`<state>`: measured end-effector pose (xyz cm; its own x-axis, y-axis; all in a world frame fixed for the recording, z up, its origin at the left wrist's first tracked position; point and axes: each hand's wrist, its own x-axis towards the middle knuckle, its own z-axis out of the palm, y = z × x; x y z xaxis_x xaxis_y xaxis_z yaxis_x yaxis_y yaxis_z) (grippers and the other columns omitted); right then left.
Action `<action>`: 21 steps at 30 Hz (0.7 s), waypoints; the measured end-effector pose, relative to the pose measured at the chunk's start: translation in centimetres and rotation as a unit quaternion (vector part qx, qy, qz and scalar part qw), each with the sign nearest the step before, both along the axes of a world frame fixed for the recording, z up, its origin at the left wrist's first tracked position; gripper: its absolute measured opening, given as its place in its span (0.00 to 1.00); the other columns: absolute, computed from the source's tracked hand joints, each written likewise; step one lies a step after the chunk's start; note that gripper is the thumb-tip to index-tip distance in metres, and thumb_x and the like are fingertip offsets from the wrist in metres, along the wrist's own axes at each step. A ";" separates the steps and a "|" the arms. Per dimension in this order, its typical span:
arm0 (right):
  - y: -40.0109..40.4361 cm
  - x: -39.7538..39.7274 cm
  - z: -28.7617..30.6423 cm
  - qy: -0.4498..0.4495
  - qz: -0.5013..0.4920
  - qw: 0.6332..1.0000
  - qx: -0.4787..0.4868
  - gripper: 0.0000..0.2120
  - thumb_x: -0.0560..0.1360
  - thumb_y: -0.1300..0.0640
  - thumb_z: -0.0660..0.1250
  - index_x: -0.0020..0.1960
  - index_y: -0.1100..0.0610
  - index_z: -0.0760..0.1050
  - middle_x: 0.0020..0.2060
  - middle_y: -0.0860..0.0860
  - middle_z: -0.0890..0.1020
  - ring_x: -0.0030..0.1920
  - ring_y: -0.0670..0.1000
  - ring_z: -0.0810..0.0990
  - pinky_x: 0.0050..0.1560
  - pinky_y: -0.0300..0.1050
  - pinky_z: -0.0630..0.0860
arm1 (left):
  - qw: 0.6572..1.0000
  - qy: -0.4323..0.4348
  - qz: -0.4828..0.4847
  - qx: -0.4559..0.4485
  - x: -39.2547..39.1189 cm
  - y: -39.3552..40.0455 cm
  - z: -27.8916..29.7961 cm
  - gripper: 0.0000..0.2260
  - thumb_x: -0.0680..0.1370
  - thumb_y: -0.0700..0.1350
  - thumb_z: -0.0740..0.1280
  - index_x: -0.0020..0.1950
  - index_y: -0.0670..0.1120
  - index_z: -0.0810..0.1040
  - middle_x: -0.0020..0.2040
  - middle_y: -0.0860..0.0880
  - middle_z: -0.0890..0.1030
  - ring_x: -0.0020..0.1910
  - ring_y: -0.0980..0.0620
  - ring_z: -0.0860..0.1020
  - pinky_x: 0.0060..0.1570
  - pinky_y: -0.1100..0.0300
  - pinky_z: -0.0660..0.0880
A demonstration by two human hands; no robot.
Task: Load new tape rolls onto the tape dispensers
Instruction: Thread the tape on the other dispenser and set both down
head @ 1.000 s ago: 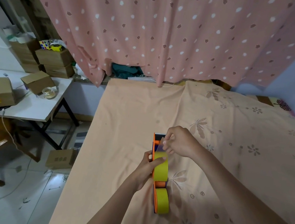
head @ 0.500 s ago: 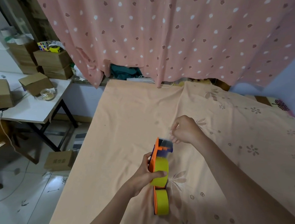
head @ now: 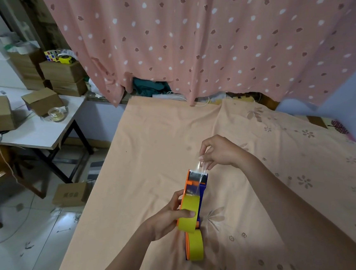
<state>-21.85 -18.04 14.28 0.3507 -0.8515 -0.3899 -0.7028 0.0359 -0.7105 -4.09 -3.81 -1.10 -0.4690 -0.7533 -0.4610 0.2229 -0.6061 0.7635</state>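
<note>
My left hand (head: 166, 216) grips an orange and blue tape dispenser (head: 195, 182) with a yellow tape roll (head: 188, 213) on it, held above the peach bed sheet. My right hand (head: 218, 152) pinches the clear tape end (head: 201, 168), which is stretched up and away from the dispenser's front blade. A second dispenser with a yellow tape roll (head: 195, 245) lies on the sheet just below the first one, near my left wrist.
The bed (head: 163, 142) fills the middle and right. A white table (head: 37, 131) with cardboard boxes and a clear tape roll (head: 56, 114) stands at the left. A box (head: 70, 193) lies on the floor beside the bed. A pink dotted curtain hangs behind.
My right hand has moved away from the dispenser's head and up, drawing a strip of clear tape out past the blade. My left hand keeps its hold on the dispenser.
</note>
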 end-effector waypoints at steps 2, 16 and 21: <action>-0.4 -0.4 -0.1 -0.011 -0.014 1.000 0.010 0.04 0.76 0.67 0.71 0.46 0.68 0.76 0.38 0.64 0.85 0.40 0.63 0.86 0.45 0.53 0.85 | 1.000 -0.010 -0.015 0.000 0.3 0.2 -0.1 0.40 0.67 0.39 0.78 0.75 0.55 0.67 0.74 0.36 0.71 0.66 0.40 0.78 0.61 0.49 0.79; -0.1 -3.0 -0.1 -0.035 -0.046 0.989 0.136 0.05 0.74 0.63 0.74 0.45 0.62 0.78 0.42 0.66 0.85 0.41 0.60 0.86 0.47 0.51 0.84 | 0.996 0.004 -0.083 0.019 2.7 0.6 0.8 0.37 0.68 0.41 0.74 0.76 0.48 0.67 0.65 0.44 0.81 0.60 0.45 0.81 0.54 0.54 0.79; 0.1 -1.4 0.0 -0.026 0.007 1.000 0.002 0.05 0.73 0.65 0.74 0.45 0.67 0.81 0.35 0.63 0.85 0.35 0.57 0.86 0.41 0.47 0.84 | 0.995 -0.079 -0.066 -0.003 2.2 -0.3 0.5 0.38 0.64 0.44 0.78 0.73 0.50 0.69 0.64 0.43 0.80 0.58 0.48 0.82 0.54 0.54 0.79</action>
<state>-23.20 -17.93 14.30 0.3826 -0.8446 -0.3744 -0.6648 0.0298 -0.7464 -1.93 -4.15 -0.57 -0.4865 -0.6924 -0.5328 0.0185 -0.6179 0.7860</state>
